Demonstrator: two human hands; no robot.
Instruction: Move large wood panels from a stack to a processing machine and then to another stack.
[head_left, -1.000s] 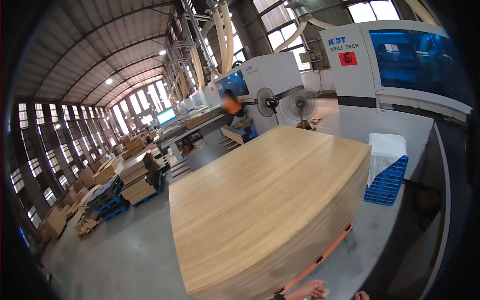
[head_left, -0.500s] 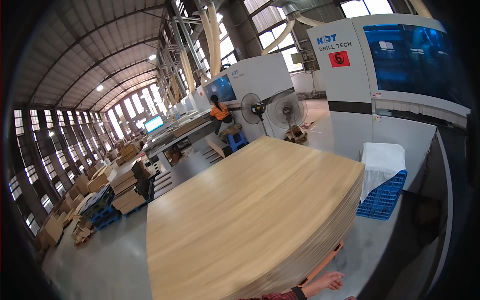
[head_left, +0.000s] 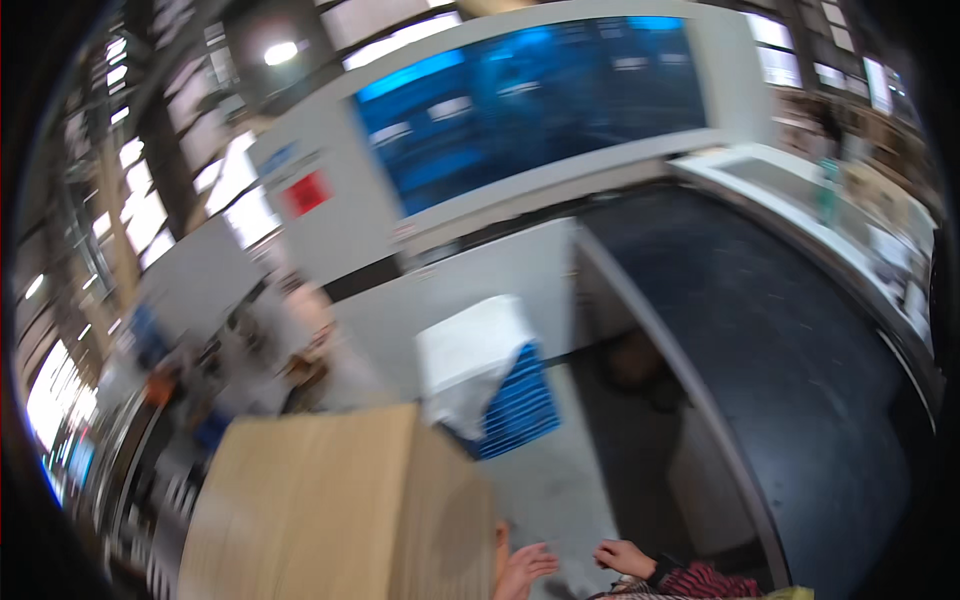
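Note:
My left hand (head_left: 526, 570) is low in the picture, beside the near right side of a tall stack of wood-grain boards (head_left: 315, 490). Its fingers are spread and nothing shows in them; whether it touches the stack I cannot tell. To its right is my right hand (head_left: 624, 558), with a dark band at the wrist and a red checked sleeve. Its fingers are curled in, with nothing seen in them. Both hands are over the floor between the stack and a machine's dark bed (head_left: 740, 330). The picture is smeared by motion.
Ahead, a blue plastic crate (head_left: 525, 405) bears a white cover (head_left: 475, 340). Behind it rises a large white machine (head_left: 350, 215) with a blue window. A dark rail (head_left: 690, 390) edges the bed. Far right, a person in green (head_left: 828, 190) stands by a pale ledge.
My view has swung right, so the board stack now lies lower left and the machine with its dark bed fills the right. Both hands now show, where only one showed clearly before.

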